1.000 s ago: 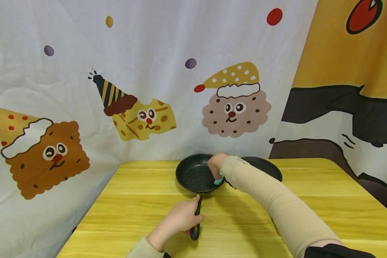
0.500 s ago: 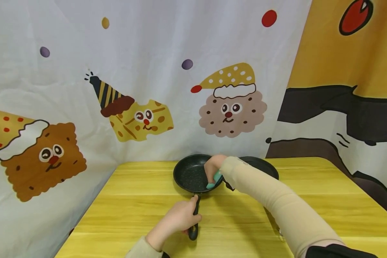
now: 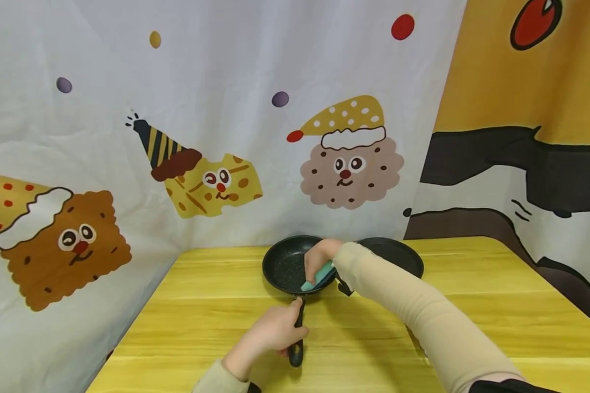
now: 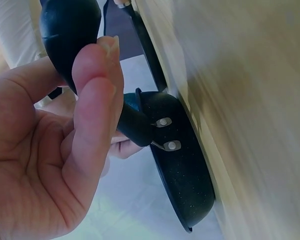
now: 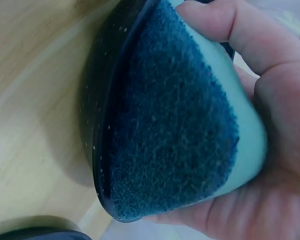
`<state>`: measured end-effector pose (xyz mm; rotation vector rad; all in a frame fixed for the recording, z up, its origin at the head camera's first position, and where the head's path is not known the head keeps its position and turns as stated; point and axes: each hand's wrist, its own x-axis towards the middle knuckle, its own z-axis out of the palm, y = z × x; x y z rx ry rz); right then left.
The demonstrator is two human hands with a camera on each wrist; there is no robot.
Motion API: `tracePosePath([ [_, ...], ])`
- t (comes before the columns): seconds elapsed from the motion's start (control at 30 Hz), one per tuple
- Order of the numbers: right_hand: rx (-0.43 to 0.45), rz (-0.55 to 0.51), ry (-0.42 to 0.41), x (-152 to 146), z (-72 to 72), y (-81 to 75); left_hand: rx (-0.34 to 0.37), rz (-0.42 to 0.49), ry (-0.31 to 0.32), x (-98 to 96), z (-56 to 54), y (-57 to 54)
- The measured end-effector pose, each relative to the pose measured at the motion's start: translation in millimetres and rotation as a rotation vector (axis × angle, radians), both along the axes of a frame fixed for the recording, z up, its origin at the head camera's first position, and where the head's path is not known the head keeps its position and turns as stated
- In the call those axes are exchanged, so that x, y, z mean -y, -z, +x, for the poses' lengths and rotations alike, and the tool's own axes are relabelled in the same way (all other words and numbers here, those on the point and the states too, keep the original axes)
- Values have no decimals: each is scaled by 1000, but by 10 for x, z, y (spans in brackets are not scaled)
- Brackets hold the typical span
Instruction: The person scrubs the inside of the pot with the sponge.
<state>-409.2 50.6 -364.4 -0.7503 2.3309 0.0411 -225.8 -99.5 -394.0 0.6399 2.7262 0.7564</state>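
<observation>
A black speckled frying pan (image 3: 282,266) sits near the back of the wooden table. My left hand (image 3: 276,328) grips its black handle (image 3: 296,356), fingers curled underneath and thumb along the top towards the pan. My right hand (image 3: 318,257) reaches into the pan's near right side, holding a scouring sponge (image 3: 319,277) with a mint-green foam side. In the right wrist view, the sponge's dark blue scrubbing face (image 5: 175,115) bends over the pan's rim (image 5: 106,145), with thumb and fingers around the foam. Two riveted brackets (image 4: 172,145) join handle and pan in the left wrist view.
A second, flatter black pan (image 3: 398,255) lies to the right, partly hidden behind my right sleeve (image 3: 407,305). Behind the table (image 3: 216,284) hangs a white curtain (image 3: 226,71) printed with cartoon biscuits and cheese.
My right hand has slid the sponge left and nearer along the pan's inner side, towards the handle. The left hand keeps its grip. The head view has shifted slightly.
</observation>
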Motion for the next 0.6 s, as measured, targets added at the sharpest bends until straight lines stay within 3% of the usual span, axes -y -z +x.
tracePosePath([
  [0.37, 153, -148, 47, 49, -61, 113, 47, 21, 4, 23, -1, 15],
  [0.6, 173, -188, 109, 26, -48, 116, 54, 41, 23, 22, -15, -8],
])
